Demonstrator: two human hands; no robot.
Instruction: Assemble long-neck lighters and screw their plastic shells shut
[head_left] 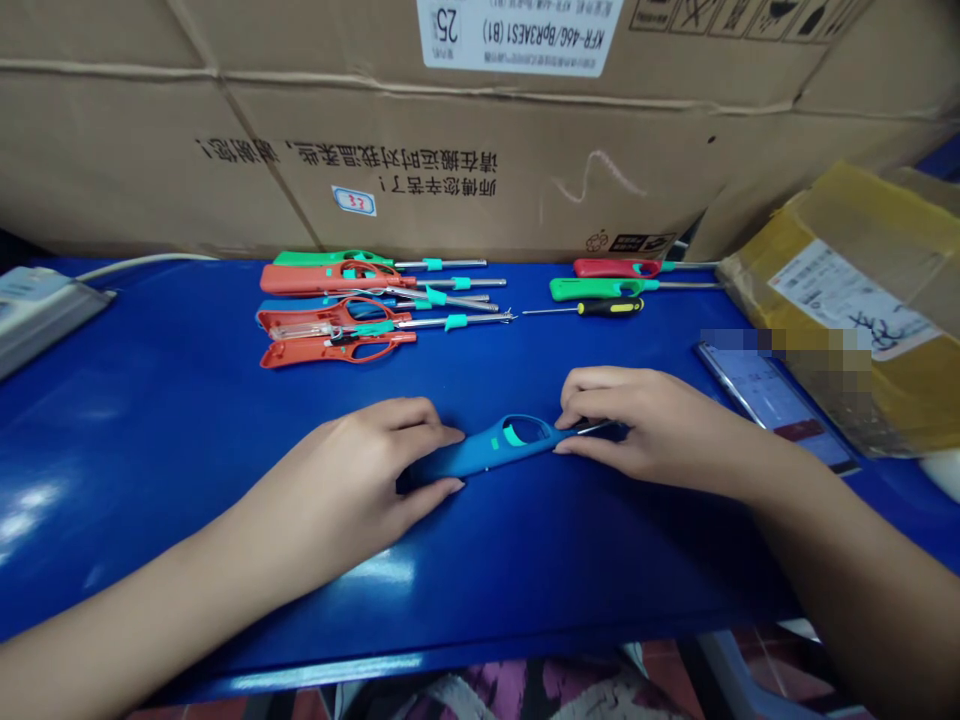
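White glare spots the blue tabletop (225,430), its front right shadowed

Below the near edge of the blue table (480,590), patterned clothing (517,690) shows purple, black and pale grey; left hand (367,455), right hand (652,425) and forearms (217,540) are bare.

The held lighter (469,457) is blue, its trigger (514,435) turquoise, the table (187,430) deeper blue

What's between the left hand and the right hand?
A blue lighter, seen in the head view: the left hand holds its handle end, the right hand its narrow front end.
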